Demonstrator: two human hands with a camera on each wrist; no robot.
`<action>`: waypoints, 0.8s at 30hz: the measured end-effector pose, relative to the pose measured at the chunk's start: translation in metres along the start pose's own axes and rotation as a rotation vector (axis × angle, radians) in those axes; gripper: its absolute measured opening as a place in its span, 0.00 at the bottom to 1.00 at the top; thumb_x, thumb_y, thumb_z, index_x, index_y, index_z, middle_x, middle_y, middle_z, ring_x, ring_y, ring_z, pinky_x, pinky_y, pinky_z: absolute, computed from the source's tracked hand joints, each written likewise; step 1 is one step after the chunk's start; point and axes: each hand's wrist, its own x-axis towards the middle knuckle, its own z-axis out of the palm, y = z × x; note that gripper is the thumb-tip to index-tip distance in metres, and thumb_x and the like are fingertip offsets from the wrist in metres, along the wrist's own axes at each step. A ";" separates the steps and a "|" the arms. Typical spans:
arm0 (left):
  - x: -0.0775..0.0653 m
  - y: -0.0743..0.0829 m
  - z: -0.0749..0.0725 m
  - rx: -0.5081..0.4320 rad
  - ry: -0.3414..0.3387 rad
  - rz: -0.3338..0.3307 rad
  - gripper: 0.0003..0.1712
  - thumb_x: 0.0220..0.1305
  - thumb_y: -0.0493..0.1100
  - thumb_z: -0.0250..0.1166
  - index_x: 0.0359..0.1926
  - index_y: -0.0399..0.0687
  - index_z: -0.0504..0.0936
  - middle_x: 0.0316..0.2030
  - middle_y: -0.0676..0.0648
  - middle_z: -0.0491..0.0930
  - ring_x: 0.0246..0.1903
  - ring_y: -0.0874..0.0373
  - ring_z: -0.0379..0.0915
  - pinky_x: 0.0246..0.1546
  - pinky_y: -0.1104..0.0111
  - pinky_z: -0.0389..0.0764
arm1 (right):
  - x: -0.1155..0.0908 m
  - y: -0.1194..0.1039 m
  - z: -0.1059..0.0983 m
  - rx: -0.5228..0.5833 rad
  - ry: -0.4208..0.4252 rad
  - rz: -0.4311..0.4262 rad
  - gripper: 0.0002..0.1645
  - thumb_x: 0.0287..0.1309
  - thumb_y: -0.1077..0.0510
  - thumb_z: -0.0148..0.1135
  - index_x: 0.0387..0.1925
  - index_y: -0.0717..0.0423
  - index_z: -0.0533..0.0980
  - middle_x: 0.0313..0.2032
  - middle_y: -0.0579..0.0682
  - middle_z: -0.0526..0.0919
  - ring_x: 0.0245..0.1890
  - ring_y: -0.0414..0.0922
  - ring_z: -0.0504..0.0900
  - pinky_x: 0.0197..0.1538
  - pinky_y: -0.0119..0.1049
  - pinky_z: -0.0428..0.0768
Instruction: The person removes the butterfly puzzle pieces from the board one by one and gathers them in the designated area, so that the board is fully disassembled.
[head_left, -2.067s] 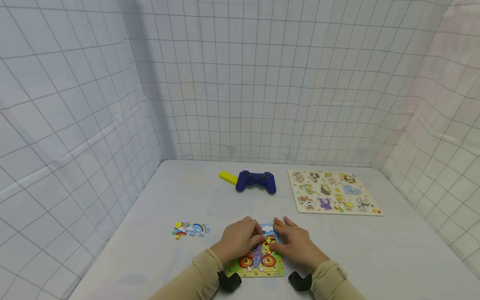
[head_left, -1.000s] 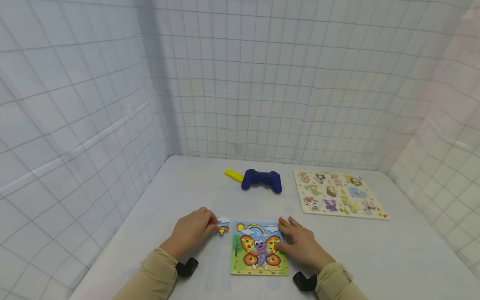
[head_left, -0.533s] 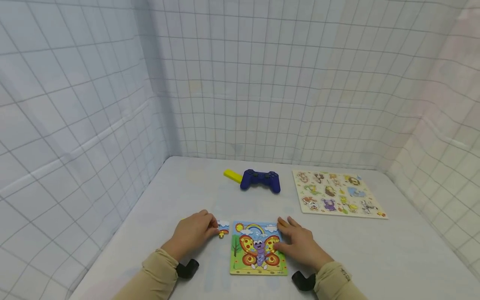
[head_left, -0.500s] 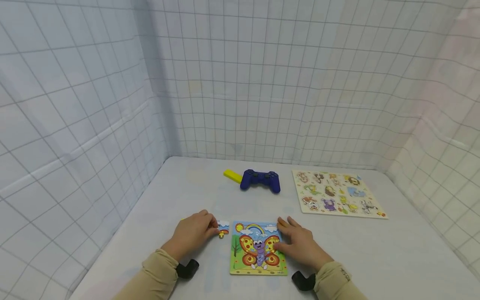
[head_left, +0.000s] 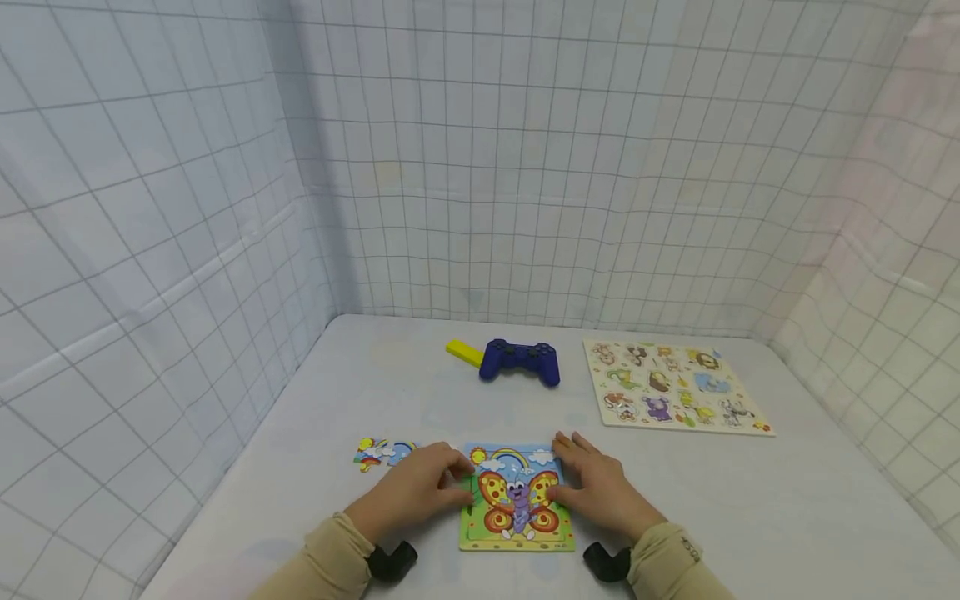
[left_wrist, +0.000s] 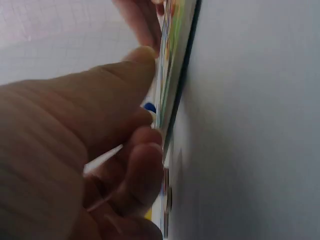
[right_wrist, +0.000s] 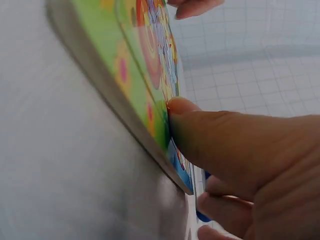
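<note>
A square butterfly jigsaw puzzle [head_left: 517, 504] lies flat on the table, with a purple butterfly, sun and rainbow on its face. My left hand [head_left: 412, 493] is at its left edge, fingers loosely bent and thumb extended, with the tips right at the border. Along the right edge rests my right hand [head_left: 602, 492]; its thumb [right_wrist: 220, 135] touches the puzzle's face while the fingers lie relaxed toward the upper corner. Beyond my left hand are loose jigsaw pieces [head_left: 371, 452] with a sun and rainbow, partly hidden by that hand.
A dark blue game controller [head_left: 520, 361] sits farther back, with a yellow block [head_left: 465, 352] against its left side. To the back right lies a larger animal puzzle board [head_left: 675, 387]. Grid-patterned white cloth [head_left: 495, 208] walls the table's back and sides.
My left hand has left the loose pieces and moved right to the puzzle's left edge, uncovering more of those pieces. My right hand stays at the right edge.
</note>
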 end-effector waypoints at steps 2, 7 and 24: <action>-0.001 0.002 0.004 0.014 -0.031 0.023 0.20 0.61 0.59 0.74 0.49 0.55 0.85 0.39 0.61 0.76 0.35 0.69 0.68 0.36 0.70 0.73 | -0.002 -0.005 0.002 0.046 0.031 -0.066 0.43 0.64 0.46 0.71 0.74 0.59 0.67 0.76 0.55 0.66 0.78 0.59 0.58 0.71 0.69 0.58; -0.001 0.003 0.009 0.064 -0.016 0.025 0.21 0.60 0.61 0.75 0.48 0.58 0.84 0.37 0.61 0.73 0.34 0.68 0.67 0.34 0.71 0.72 | -0.010 -0.027 0.013 0.030 -0.085 -0.225 0.43 0.68 0.36 0.63 0.74 0.57 0.68 0.75 0.55 0.67 0.76 0.56 0.63 0.72 0.59 0.65; 0.001 0.008 0.008 0.043 -0.027 0.005 0.20 0.61 0.59 0.74 0.46 0.57 0.80 0.37 0.60 0.72 0.33 0.68 0.67 0.33 0.71 0.70 | -0.018 -0.046 0.021 -0.142 -0.206 -0.240 0.40 0.73 0.35 0.56 0.72 0.58 0.70 0.76 0.58 0.64 0.76 0.60 0.62 0.72 0.59 0.65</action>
